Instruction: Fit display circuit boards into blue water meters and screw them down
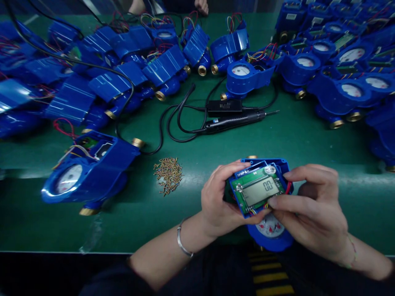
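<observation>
A blue water meter (271,234) with its housing open sits between both hands at the table's near edge. A green circuit board with a grey LCD screen (259,190) lies in the housing, and the screen reads digits. My left hand (220,201) wraps around the meter's left side, thumb on the board's upper edge. My right hand (311,209) grips the right side, with forefinger and thumb pinching the board's right end. Red wires show by the right fingers.
A pile of small brass screws (168,174) lies left of the hands. An open blue meter (89,170) rests at the left. A black electric screwdriver (237,120) and its adapter (224,107) lie mid-table. Several blue meters crowd the far left and right. Another person's hand (202,5) shows at the far edge.
</observation>
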Motion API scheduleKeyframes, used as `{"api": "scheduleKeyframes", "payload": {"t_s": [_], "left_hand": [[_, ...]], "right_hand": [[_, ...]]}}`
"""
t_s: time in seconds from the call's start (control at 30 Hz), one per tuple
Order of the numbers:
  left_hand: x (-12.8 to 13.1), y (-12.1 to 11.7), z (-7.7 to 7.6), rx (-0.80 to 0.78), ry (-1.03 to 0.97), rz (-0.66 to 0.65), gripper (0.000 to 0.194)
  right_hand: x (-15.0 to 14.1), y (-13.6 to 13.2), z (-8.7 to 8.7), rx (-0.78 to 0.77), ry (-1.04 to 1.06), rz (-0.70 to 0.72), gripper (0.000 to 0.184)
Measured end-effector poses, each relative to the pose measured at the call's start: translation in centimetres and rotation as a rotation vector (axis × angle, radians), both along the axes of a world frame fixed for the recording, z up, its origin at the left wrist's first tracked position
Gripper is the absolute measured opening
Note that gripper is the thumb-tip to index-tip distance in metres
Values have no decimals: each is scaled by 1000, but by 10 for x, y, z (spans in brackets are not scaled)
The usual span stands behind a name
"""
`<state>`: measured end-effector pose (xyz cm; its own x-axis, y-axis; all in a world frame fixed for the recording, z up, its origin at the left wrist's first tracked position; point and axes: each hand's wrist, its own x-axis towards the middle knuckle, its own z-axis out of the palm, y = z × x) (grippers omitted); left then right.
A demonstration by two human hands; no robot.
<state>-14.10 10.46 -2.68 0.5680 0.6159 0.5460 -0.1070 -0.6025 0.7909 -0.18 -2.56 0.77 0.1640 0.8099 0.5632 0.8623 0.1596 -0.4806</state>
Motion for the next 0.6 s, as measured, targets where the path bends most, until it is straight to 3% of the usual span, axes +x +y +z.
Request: {"api": "scheduleKeyframes", "payload": {"t_s": [0.6], "left_hand": [[1, 0, -2, -7, -19, -9, 72]], "right_hand": [[0, 1, -3, 19, 69, 48, 19]]}}
